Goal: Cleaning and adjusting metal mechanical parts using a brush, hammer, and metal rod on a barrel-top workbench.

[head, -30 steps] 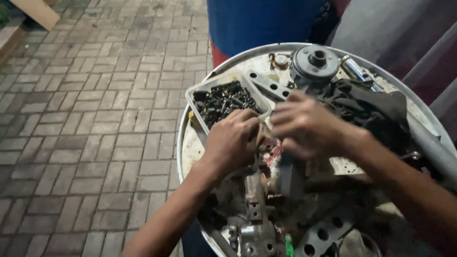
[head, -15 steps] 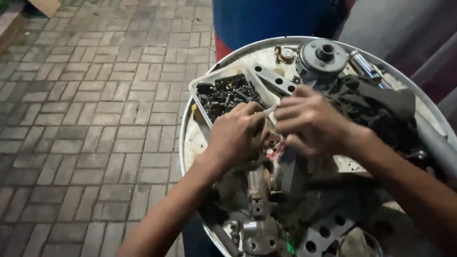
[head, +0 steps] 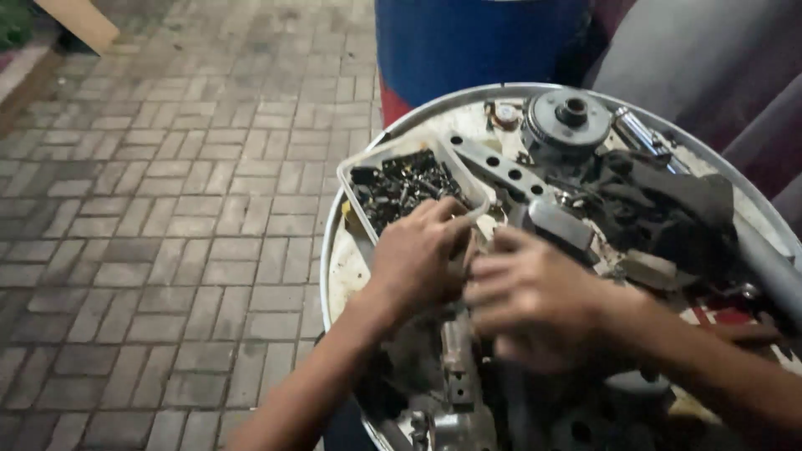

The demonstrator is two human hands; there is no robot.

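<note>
Both hands are in close over the round metal tray point(head: 380, 142), working at the same spot. The left hand point(head: 418, 255) has its fingers curled down over something small between the two palms, but the item itself is hidden, so I cannot tell what it grips or how tightly. The right hand point(head: 535, 296) is blurred, fingers bent and pointing toward the left; its hold cannot be made out either. Just beyond the left knuckles sits the rectangular container of dark screws point(head: 401, 188). Past the right fingertips lies a perforated metal bar point(head: 501, 167), farther on a round gear-like part point(head: 568, 117). Dark rags point(head: 660, 209) lie beyond the right wrist. A grey metal casting point(head: 458, 359) lies just below both hands.
</note>
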